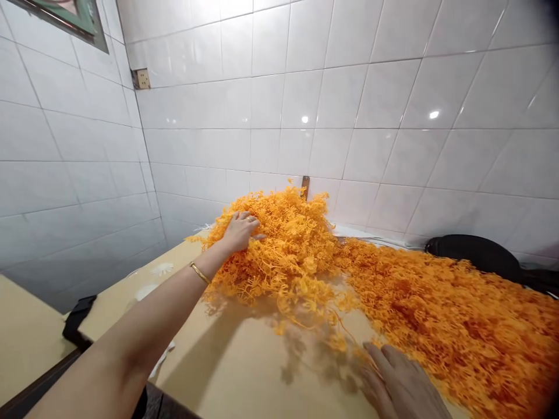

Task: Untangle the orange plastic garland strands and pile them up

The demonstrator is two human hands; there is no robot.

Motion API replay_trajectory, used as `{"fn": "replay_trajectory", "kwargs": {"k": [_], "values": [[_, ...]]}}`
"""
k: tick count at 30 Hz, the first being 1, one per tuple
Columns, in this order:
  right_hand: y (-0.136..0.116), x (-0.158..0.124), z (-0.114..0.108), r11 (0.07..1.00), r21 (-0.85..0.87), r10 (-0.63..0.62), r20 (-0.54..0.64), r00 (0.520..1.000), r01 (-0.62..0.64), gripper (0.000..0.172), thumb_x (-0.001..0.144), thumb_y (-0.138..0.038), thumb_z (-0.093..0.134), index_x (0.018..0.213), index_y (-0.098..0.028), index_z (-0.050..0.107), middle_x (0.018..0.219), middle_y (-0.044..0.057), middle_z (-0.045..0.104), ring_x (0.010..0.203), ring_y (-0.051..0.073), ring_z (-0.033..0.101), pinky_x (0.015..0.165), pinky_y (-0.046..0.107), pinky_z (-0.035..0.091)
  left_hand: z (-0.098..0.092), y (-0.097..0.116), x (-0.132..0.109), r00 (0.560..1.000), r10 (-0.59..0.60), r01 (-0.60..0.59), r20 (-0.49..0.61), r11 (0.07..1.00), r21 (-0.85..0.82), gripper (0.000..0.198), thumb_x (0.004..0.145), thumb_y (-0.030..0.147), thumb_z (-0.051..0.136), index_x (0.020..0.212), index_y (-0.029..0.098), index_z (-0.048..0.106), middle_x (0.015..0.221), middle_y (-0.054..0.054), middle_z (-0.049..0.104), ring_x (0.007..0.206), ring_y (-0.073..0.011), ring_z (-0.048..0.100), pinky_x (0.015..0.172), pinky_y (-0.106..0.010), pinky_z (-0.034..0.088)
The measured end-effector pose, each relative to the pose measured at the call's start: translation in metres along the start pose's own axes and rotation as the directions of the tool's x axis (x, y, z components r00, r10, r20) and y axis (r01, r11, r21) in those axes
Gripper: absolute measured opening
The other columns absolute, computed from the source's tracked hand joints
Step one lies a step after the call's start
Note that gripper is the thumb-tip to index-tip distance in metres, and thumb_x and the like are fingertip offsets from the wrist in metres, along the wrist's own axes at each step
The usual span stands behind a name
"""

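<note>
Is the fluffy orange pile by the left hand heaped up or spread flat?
Heaped up: the orange pile rises in a mound above the tabletop, with the left hand against its side.

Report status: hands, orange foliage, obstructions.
Left hand on orange foliage heap. Right hand at trailing sprig, grip unclear. Flat orange pile crowds right side.

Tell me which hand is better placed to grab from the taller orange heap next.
Probably the left hand: it touches the taller heap. The right hand is nearer the camera and seems to hold a stem.
</note>
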State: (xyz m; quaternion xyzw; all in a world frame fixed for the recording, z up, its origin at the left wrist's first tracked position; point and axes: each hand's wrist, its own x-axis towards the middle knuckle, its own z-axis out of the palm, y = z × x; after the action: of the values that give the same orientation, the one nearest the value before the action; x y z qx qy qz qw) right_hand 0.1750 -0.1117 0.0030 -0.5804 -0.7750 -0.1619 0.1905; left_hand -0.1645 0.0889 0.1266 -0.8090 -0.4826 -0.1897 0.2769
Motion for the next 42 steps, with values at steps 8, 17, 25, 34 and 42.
{"fn": "replay_trajectory", "kwargs": {"k": [8,17,25,34,42], "values": [[-0.084,0.101,-0.050,0.971,0.050,-0.209,-0.311,0.927,0.236,0.063,0.074,-0.049,0.046,0.123,-0.011,0.033,0.117,0.015,0.044,0.111,0.026,0.035,0.092,0.040,0.029,-0.012,0.036,-0.032,0.994,0.110,-0.109,0.026,0.993,-0.050,0.042,0.074,0.054,0.039,0.081,0.017,0.058,0.101,-0.009,0.056,0.106,-0.0268,0.039,0.082,-0.040,0.031],[-0.112,0.166,0.021,0.967,-0.125,-0.239,-0.141,0.961,0.222,0.051,0.068,-0.006,0.045,0.119,-0.016,0.041,0.090,0.009,0.056,0.088,0.021,0.047,0.093,0.043,0.019,0.006,-0.007,-0.017,1.000,0.007,-0.010,-0.011,0.962,-0.272,0.040,0.085,0.031,0.022,0.085,0.019,0.061,0.096,-0.003,0.061,0.104,-0.0176,0.042,0.088,-0.033,0.033],[-0.061,0.080,0.020,0.937,-0.069,-0.350,-0.176,0.920,0.343,0.030,0.063,-0.012,0.051,0.091,-0.021,0.056,0.071,0.003,0.049,0.072,0.017,0.041,0.090,0.042,0.022,0.037,-0.043,-0.005,0.997,-0.046,0.049,0.060,0.998,-0.038,0.025,0.075,0.025,0.042,0.092,0.021,0.060,0.113,-0.005,0.052,0.110,-0.0246,0.036,0.086,-0.039,0.032],[-0.058,0.066,0.034,0.966,0.000,-0.258,-0.039,0.965,0.258,0.036,0.064,-0.011,0.054,0.099,-0.021,0.054,0.082,0.006,0.051,0.079,0.020,0.041,0.082,0.037,0.029,0.010,0.003,0.010,0.996,-0.071,0.066,-0.050,0.992,-0.105,0.035,0.082,0.034,0.031,0.104,0.019,0.054,0.110,-0.009,0.052,0.110,-0.0241,0.036,0.088,-0.041,0.028],[-0.085,0.096,0.018,0.954,-0.016,-0.298,0.037,0.954,0.299,0.046,0.069,-0.016,0.051,0.114,-0.021,0.044,0.090,0.008,0.050,0.085,0.022,0.041,0.084,0.040,0.028,0.030,0.074,0.005,0.972,0.190,-0.176,0.141,0.979,-0.104,0.057,0.072,0.042,0.049,0.125,0.033,0.033,0.140,-0.006,0.015,0.124,-0.0363,0.009,0.090,-0.060,0.013]]}}
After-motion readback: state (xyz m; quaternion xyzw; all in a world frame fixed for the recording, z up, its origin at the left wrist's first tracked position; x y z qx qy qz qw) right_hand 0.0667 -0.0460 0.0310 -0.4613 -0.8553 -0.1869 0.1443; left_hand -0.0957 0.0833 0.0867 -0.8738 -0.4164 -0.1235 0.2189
